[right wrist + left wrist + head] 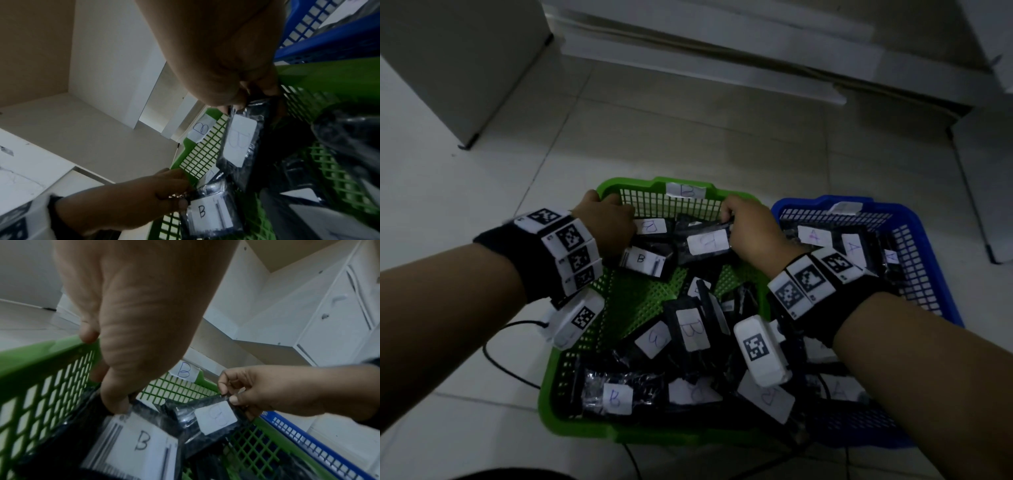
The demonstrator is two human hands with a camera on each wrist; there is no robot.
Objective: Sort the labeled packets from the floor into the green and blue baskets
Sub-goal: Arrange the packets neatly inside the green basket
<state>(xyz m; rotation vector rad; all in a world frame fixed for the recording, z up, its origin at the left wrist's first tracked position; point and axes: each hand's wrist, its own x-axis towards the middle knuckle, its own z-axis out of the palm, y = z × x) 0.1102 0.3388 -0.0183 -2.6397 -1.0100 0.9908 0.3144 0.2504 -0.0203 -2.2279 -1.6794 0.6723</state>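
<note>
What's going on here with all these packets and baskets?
A person is sorting labeled packets. Both hands are in the green basket, marked B: the left hand pinches one B packet, the right hand pinches another. The blue basket beside it holds A packets.

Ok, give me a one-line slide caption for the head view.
Both hands, left hand and right hand, each pinch a B-labelled packet over the green basket; blue basket alongside holds A packets.
</note>
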